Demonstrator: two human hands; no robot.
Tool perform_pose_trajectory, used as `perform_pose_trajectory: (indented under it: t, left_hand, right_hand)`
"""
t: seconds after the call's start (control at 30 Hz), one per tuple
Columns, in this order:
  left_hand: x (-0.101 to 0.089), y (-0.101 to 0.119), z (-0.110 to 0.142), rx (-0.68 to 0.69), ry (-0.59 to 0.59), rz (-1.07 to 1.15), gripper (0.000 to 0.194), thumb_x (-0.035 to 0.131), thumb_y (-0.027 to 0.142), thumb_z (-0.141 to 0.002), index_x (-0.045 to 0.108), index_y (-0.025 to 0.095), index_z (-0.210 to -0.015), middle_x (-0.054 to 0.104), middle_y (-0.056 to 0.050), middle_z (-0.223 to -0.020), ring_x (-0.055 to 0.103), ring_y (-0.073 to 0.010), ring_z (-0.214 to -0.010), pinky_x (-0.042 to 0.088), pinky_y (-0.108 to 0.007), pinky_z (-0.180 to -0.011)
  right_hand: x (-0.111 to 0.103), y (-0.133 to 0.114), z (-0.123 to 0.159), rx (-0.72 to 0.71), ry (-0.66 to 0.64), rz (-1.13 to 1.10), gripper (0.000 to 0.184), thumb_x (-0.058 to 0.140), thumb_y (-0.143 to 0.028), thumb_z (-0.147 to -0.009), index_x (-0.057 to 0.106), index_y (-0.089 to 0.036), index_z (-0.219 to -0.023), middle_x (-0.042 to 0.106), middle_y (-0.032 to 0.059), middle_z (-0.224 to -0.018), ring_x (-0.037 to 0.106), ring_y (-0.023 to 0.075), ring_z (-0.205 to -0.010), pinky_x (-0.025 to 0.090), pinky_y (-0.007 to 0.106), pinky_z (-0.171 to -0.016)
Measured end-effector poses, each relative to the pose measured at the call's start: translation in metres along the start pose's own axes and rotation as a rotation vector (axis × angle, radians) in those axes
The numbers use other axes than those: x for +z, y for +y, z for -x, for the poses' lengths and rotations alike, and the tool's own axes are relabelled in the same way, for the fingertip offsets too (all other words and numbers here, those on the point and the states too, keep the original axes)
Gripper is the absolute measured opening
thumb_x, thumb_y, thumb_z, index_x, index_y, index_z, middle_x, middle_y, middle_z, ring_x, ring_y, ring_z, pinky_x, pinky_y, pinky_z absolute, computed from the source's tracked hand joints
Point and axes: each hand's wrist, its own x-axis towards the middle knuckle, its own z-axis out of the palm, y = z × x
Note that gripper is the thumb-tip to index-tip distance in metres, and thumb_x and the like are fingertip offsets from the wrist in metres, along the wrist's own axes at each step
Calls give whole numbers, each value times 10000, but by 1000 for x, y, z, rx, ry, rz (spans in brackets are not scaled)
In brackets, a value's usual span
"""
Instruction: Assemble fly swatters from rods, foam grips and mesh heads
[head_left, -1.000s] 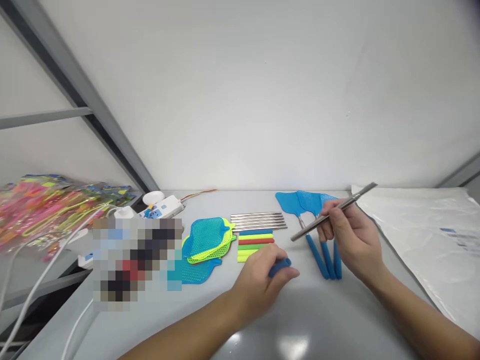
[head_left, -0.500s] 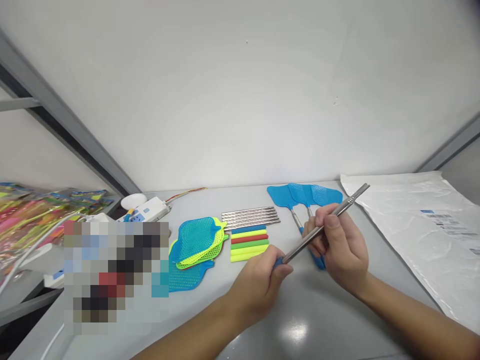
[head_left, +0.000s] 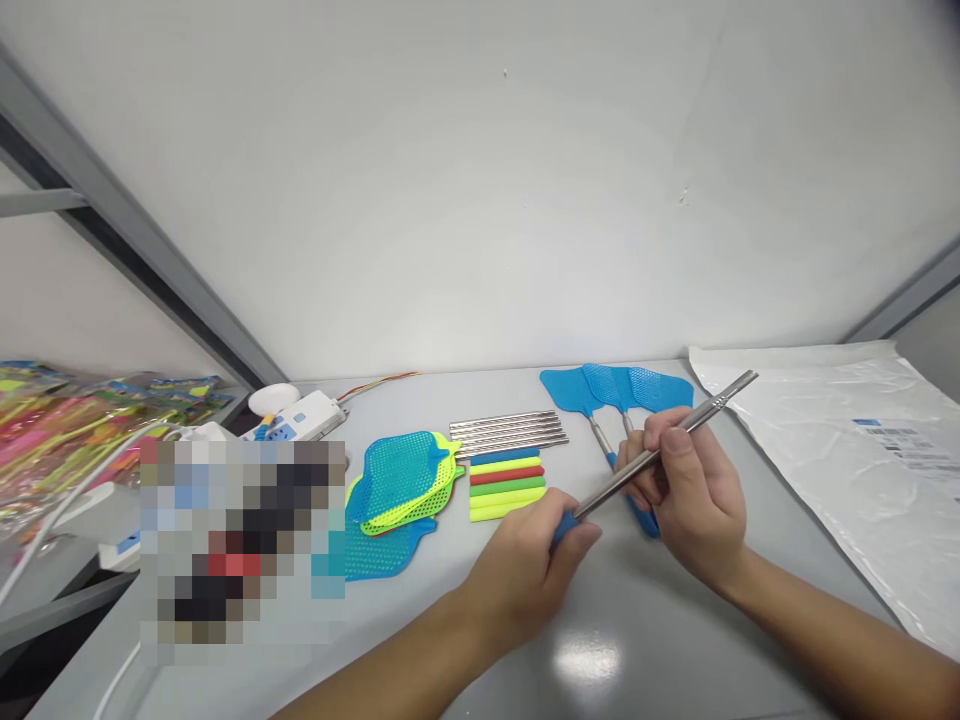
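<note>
grips a short, smooth blue tube (head_left: 564, 528) in the left hand (head_left: 517, 570), with thumb and fingers closed round it, above the glossy grey table (head_left: 645, 625). grips a slender, shiny silver metal rod (head_left: 619, 485) in the right hand (head_left: 694, 495), pinched partway along between thumb and fingers. slants up and rightward from the blue tube's mouth, with ridges near the far end and what looks like a doubled tip. can't tell how deep it goes into the tube, or whether it counts as one rod or two side by side. shows only the upper end of the tube, with the rest hidden inside the left hand.

beyond the left hand, on the table, see a row of blue, yellow, red and green tubes (head_left: 507, 487), partly covered at the near edge. to the left, see overlapping blue and yellow-green mesh paddles (head_left: 401, 480), cut into by a pixelated patch (head_left: 244, 545) too blocky to read. farther back, see a row of silver metal rods (head_left: 510, 432). behind the right hand, see blue paddles with metal shafts (head_left: 574, 388), with handles partly blocked. to the right, see a crinkled white plastic sheet (head_left: 810, 460), with print too small to read.
</note>
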Motion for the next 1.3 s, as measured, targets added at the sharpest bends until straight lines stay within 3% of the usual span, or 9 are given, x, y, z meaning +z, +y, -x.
perform_pose_trajectory:
  t: [0.37, 0.57, 0.67, 0.77, 0.83, 1.0, 1.1, 1.23, 1.3]
  left_hand:
    - [-1, 5, 1, 22, 13, 9, 254, 412, 404, -974, 528, 197, -881, 597, -11, -792, 519, -152, -712, 370, -267, -663]
    - [-2, 4, 1, 74, 21, 40, 267, 379, 376, -992, 537, 190, -884, 591, -17, -798, 517, -146, -706, 365, -265, -650]
    - [-3, 6, 1, 82, 3, 77, 254, 393, 367, -989, 543, 192, -882, 586, -7, -782, 503, -137, -691, 361, -259, -643]
    - [-3, 9, 1, 59, -27, 100, 242, 421, 363, -975, 552, 194, -861, 563, 8, -737, 472, -127, -651, 354, -256, -625]
    - [-2, 10, 1, 31, -16, 123, 234, 446, 372, -964, 570, 193, -879, 562, 9, -739, 469, -125, -652, 353, -255, -621]
    - [-1, 7, -1, -127, 76, 437, 307, 404, 455, -975, 559, 193, -935, 511, 26, -693, 434, -98, -551, 341, -228, -507]
    - [-2, 7, -2, -170, 131, 587, 332, 371, 470, -983, 554, 193, -977, 547, 6, -761, 512, -112, -619, 424, -229, -547]
    - [-4, 10, -2, -76, 207, 493, 230, 420, 361, -983, 581, 200, -1010, 625, -36, -938, 588, -161, -909, 474, -294, -832]
    - [-5, 11, -1, -54, 226, 438, 166, 444, 298, -969, 580, 208, -998, 623, -40, -983, 582, -169, -954, 466, -309, -871]
  right_hand:
    - [-3, 0, 5, 26, 63, 109, 167, 485, -321, -976, 514, -227, -841, 427, -63, -594, 406, 74, -451, 332, 225, -422]
    - [-1, 3, 14, 54, -217, 279, 102, 627, -311, -888, 594, -219, -856, 559, -11, -714, 554, 116, -573, 447, 243, -512]
    - [-1, 3, 15, 110, -270, 250, 210, 540, -409, -926, 620, -218, -963, 549, 0, -682, 535, 136, -586, 455, 258, -528]
    - [-3, 2, 14, 144, -189, 181, 284, 425, -431, -973, 619, -224, -958, 493, -19, -629, 462, 114, -514, 405, 235, -470]
    - [-4, 1, 12, 129, -142, 234, 256, 466, -398, -964, 626, -223, -868, 492, -20, -636, 450, 103, -510, 384, 223, -462]
    - [-4, 3, 8, 136, -250, 349, 243, 526, -324, -943, 605, -218, -739, 513, -18, -648, 431, 102, -512, 356, 239, -472]
    - [-7, 4, 9, 10, -327, 391, 231, 478, -272, -960, 596, -226, -767, 488, -20, -629, 430, 117, -525, 343, 261, -494]
    - [-12, -1, 8, -258, -361, 442, 204, 421, -211, -961, 546, -227, -801, 485, -7, -625, 429, 141, -550, 323, 284, -510]
    - [-14, -5, 5, -311, -366, 497, 208, 417, -204, -957, 519, -226, -777, 461, -15, -595, 400, 137, -522, 298, 284, -493]
